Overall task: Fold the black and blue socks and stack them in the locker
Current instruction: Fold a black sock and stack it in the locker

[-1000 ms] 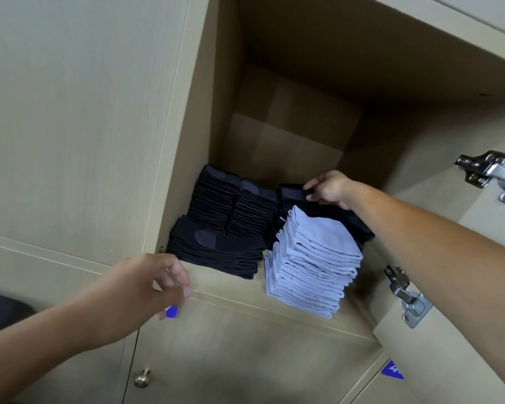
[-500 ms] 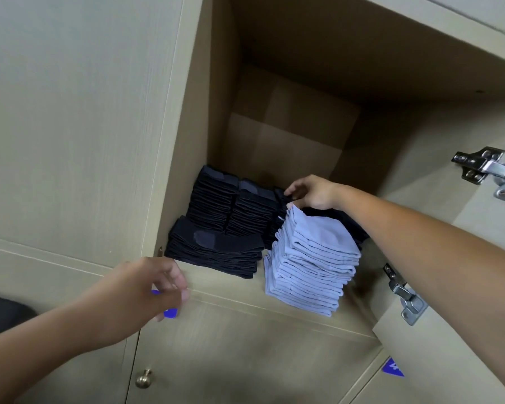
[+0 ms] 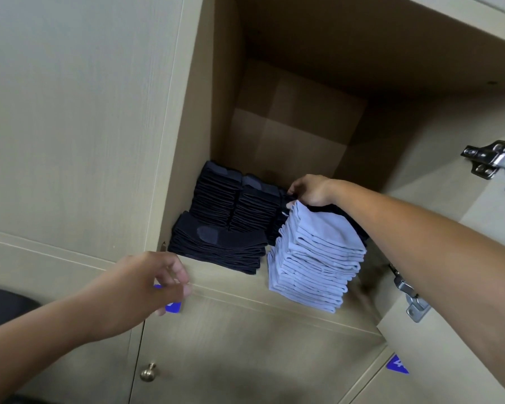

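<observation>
Inside the locker, the right hand is gripping black socks behind the blue stack, while the left hand is hanging loosely curled, holding nothing.

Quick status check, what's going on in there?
Right hand gripping black sock on rear stack. Left hand idle at locker edge. Blue stack crowds front.

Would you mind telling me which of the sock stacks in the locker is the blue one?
The blue stack stands at the front right of the shelf, just below the right hand; the other stacks, beside and behind it, are black.
</observation>
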Available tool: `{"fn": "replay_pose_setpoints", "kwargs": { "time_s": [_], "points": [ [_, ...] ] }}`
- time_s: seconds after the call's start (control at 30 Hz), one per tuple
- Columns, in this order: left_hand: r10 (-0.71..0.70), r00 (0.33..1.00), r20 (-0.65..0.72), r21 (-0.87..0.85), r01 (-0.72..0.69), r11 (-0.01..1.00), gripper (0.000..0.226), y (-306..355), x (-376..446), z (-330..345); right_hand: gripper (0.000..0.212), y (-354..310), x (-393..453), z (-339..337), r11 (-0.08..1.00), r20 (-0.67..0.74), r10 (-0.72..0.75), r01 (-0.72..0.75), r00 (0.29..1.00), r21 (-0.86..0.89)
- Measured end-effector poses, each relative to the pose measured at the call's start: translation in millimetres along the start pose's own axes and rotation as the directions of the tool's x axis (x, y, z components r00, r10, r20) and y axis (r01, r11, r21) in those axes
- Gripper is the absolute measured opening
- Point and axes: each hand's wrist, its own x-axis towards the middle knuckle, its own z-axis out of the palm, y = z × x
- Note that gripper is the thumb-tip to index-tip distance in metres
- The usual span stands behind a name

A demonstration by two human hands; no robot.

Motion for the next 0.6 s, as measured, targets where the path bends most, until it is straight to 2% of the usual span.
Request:
{"fn": "replay_pose_setpoints", "kwargs": {
  "time_s": [0.1, 0.27, 0.47, 0.6],
  "points": [
    [0.013, 1.0, -0.019, -0.006, -0.013, 1.0, 0.005, 1.0, -1.2, -3.8, 0.045, 0.6, -6.3, -8.3, 1.0, 0.024, -0.029, 0.028, 0.999, 0.011],
    [0.017, 0.999, -0.032, -0.013, -0.017, 1.0, 0.004, 0.5, -6.8, -11.7, 0.026, -1.4, -25.6, -18.5, 0.996, -0.019, -0.07, 0.071, 0.997, 0.06],
    [0.021, 0.999, -0.042, -0.011, -0.022, 1.0, 0.006, -4.5, -15.7, -22.3, 0.011, -21.8, -60.8, -26.0, 0.984, -0.229, -0.138, 0.16, 0.964, 0.08],
    [0.032, 0.998, -0.047, -0.004, -0.032, 0.999, 0.006, -7.4, -21.9, -29.9, 0.003, -55.1, -95.7, -13.9, 0.947, -0.417, -0.219, 0.294, 0.882, 0.125]
  ]
}}
